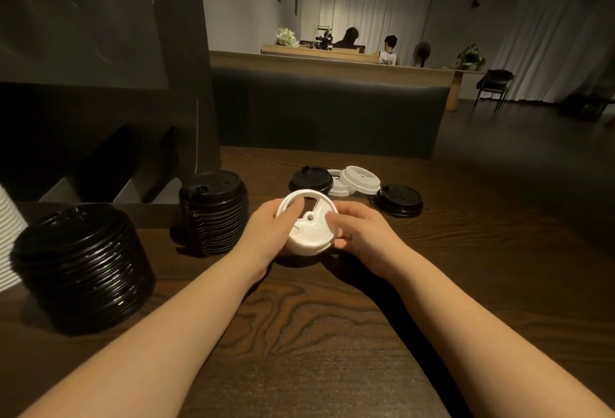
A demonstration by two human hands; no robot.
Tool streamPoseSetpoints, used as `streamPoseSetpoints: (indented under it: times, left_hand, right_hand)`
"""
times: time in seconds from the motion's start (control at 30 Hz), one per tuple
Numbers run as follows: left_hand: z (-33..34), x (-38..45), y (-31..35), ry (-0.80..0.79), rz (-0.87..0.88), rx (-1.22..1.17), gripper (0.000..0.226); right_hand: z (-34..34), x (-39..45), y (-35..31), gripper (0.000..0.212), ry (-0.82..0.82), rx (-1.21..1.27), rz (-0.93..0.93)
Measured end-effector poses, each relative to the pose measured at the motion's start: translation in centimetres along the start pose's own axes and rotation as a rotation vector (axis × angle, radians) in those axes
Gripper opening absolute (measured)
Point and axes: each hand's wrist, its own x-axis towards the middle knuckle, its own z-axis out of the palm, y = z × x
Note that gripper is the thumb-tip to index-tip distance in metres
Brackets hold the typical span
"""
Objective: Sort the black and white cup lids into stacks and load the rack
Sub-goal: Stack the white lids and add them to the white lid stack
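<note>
Forearms, both mine, reach in from the near edge over the dark wooden table (299, 334).

Item held: white lid stack (307, 229), at table centre, its bottom apparently resting on the wood. My left hand (266, 234) curls round its left side with fingers over the top rim; my right hand (359, 234) cups the right side, fingertips on the rim. Both grip it, I judge to square the lids so they nest evenly before moving on.

Black stack, near left (83, 268): tall, nested, standing free by the table edge.

Black stack, further back (214, 211): tall, upright, just left of my left hand. Both seem parked close to the rack for loading.

Loose lids beyond my hands, unsorted: black lid (311, 180); two white lids (359, 181) overlapping beside it; another black lid (397, 199) to the right.

Rack (109, 168): dark slanted compartments at the left, behind the black stacks. Too dim to tell what, if anything, sits inside.

Sorting looks mostly done; four loose lids remain.
</note>
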Motion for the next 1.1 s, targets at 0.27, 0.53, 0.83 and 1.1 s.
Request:
streamPoseSetpoints:
  times: [0.27, 0.53, 0.83, 1.1]
  left_hand:
    - [-2.3, -2.0, 4.3, -0.039, 0.006, 0.008, 0.035]
    - [-9.1, -5.1, 8.0, 0.246, 0.006, -0.069, 0.033]
    - [-19.9, -7.8, 7.7, 0.437, 0.07, -0.03, 0.042]
    - [-29.1, -9.7, 7.9, 0.565, 0.142, 0.002, 0.012]
  right_hand:
    - [2.9, -1.6, -5.6, 0.024, 0.035, -0.131, -0.18]
    - [8.8, -2.6, -8.0, 0.039, -0.093, -0.157, -0.257]
    - [19.9, -2.3, -10.3, 0.031, -0.131, -0.112, -0.286]
    - [29.8, 0.0, -11.4, 0.034, -0.253, -0.168, -0.312]
